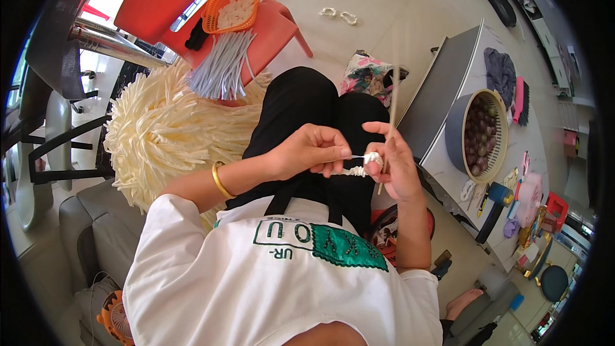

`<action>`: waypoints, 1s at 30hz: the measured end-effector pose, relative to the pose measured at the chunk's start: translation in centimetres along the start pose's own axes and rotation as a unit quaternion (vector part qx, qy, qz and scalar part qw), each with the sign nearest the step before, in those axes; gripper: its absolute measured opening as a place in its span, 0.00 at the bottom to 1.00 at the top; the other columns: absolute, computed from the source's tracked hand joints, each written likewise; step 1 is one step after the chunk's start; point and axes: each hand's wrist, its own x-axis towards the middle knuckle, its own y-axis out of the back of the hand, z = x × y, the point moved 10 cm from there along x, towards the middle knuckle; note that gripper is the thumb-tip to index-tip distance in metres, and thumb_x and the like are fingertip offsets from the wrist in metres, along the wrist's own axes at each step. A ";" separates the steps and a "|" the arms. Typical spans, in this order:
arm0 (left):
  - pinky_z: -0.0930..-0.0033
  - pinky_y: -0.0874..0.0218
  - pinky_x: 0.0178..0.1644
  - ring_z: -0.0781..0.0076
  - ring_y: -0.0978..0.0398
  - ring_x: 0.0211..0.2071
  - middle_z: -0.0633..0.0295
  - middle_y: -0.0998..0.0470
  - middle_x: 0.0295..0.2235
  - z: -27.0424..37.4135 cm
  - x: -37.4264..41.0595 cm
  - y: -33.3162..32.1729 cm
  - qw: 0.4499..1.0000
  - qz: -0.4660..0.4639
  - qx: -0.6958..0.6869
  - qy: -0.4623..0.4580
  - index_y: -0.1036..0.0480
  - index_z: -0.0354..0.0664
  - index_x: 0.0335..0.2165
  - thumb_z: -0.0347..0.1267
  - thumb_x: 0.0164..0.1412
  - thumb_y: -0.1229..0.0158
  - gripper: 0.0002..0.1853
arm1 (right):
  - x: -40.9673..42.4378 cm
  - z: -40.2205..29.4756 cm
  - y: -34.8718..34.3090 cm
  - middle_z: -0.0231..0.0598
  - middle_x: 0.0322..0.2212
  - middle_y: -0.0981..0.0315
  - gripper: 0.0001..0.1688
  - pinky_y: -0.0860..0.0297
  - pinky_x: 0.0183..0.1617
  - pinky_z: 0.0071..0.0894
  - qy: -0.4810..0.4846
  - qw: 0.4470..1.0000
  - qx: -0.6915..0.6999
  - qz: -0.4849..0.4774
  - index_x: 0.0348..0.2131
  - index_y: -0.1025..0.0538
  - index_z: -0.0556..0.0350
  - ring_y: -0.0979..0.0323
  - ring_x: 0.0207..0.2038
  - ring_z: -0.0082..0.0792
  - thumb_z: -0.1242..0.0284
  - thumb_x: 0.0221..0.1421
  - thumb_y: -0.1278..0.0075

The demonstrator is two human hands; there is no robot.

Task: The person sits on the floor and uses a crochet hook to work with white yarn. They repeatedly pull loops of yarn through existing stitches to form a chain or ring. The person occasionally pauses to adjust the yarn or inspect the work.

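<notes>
Above my lap, my left hand (319,151) pinches a thin white cord between thumb and finger. The cord runs to a small gathered white piece (373,157) at the fingers of my right hand (396,166). A thin stick (395,101), blurred at its far end, stands between the fingers of the right hand. Below the cord, a ruffled white strip (355,171) stretches between both hands; its left end goes under the left fingers. The left wrist wears a gold bangle (220,180).
Left of my legs spreads a large bundle of cream strips (178,129). A red plastic chair (269,29) bears grey strips (223,65) and an orange basket (209,19) of white pieces. On the right, a marble-patterned table (435,154) holds a colander (451,134) of grapes.
</notes>
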 end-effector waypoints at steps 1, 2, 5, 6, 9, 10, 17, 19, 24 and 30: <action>0.86 0.48 0.18 0.87 0.36 0.18 0.68 0.30 0.18 0.7 0.2 -0.2 0.999 0.025 0.011 -0.020 0.31 0.38 0.26 0.32 0.53 0.48 0.08 | 0.0 0.1 -0.3 0.27 0.15 0.39 0.29 0.55 0.13 0.07 -0.005 0.999 -0.042 0.004 0.46 0.43 0.58 0.46 0.14 0.11 0.54 0.55 0.66; 0.85 0.48 0.19 0.88 0.36 0.18 0.68 0.30 0.18 1.7 0.6 -0.4 0.993 0.035 0.061 -0.097 0.32 0.37 0.27 0.31 0.51 0.46 0.07 | 0.0 0.1 -0.3 0.27 0.16 0.39 0.29 0.52 0.14 0.07 -0.010 0.999 -0.053 0.002 0.47 0.43 0.58 0.45 0.15 0.11 0.55 0.54 0.63; 0.84 0.45 0.23 0.89 0.37 0.21 0.69 0.30 0.21 3.6 0.2 -1.2 0.961 0.050 0.222 -0.158 0.31 0.36 0.26 0.26 0.47 0.42 0.07 | 0.0 -0.2 -0.1 0.26 0.17 0.36 0.25 0.46 0.18 0.08 0.022 0.989 -0.143 0.035 0.44 0.38 0.59 0.41 0.17 0.12 0.62 0.50 0.54; 0.84 0.45 0.24 0.89 0.36 0.22 0.69 0.30 0.21 3.8 0.2 -1.1 0.952 0.052 0.253 -0.162 0.31 0.36 0.26 0.26 0.47 0.42 0.06 | 0.0 -0.5 -0.1 0.25 0.17 0.36 0.22 0.44 0.20 0.09 0.040 0.981 -0.183 0.051 0.42 0.35 0.59 0.40 0.17 0.12 0.65 0.49 0.51; 0.86 0.46 0.25 0.90 0.38 0.22 0.71 0.31 0.19 4.2 -0.1 0.7 0.952 0.073 0.271 -0.124 0.31 0.35 0.25 0.24 0.49 0.45 0.03 | -0.6 -0.5 2.4 0.25 0.17 0.34 0.10 0.42 0.23 0.11 -0.008 0.964 -0.260 0.059 0.31 0.28 0.60 0.39 0.19 0.12 0.74 0.45 0.48; 0.86 0.47 0.24 0.90 0.39 0.22 0.71 0.31 0.19 4.5 -0.3 1.1 0.958 0.072 0.251 -0.116 0.31 0.35 0.25 0.24 0.49 0.45 0.03 | -1.3 -1.4 3.6 0.26 0.17 0.32 0.03 0.43 0.22 0.11 -0.004 0.969 -0.224 0.107 0.23 0.26 0.60 0.40 0.19 0.12 0.77 0.45 0.50; 0.86 0.50 0.23 0.91 0.41 0.21 0.71 0.32 0.19 5.3 -0.4 0.8 0.943 0.057 0.309 -0.112 0.29 0.34 0.27 0.27 0.49 0.44 0.06 | -1.9 -2.7 3.7 0.24 0.16 0.35 0.03 0.48 0.20 0.09 0.057 0.982 -0.139 0.113 0.23 0.29 0.58 0.43 0.18 0.10 0.77 0.45 0.49; 0.84 0.48 0.23 0.89 0.39 0.20 0.68 0.30 0.18 5.1 -0.4 0.9 0.945 0.062 0.298 -0.115 0.29 0.33 0.27 0.28 0.49 0.44 0.06 | -1.9 -2.7 3.7 0.24 0.16 0.35 0.03 0.49 0.20 0.08 0.059 0.983 -0.135 0.113 0.23 0.29 0.59 0.43 0.18 0.09 0.78 0.45 0.49; 0.83 0.45 0.26 0.88 0.37 0.23 0.67 0.29 0.20 4.1 0.3 -0.7 0.960 0.028 0.241 -0.140 0.29 0.32 0.27 0.31 0.53 0.47 0.10 | -1.3 -2.3 1.8 0.18 0.13 0.41 0.10 0.51 0.19 0.09 0.064 0.968 -0.223 0.100 0.30 0.27 0.58 0.47 0.16 0.08 0.79 0.42 0.47; 0.81 0.50 0.22 0.88 0.43 0.19 0.71 0.37 0.15 4.2 0.9 0.0 0.974 0.041 0.184 -0.124 0.29 0.35 0.26 0.33 0.53 0.47 0.10 | -1.6 -3.7 1.3 0.26 0.17 0.30 0.07 0.43 0.22 0.09 0.128 0.936 -0.295 0.139 0.29 0.26 0.59 0.39 0.19 0.10 0.78 0.44 0.48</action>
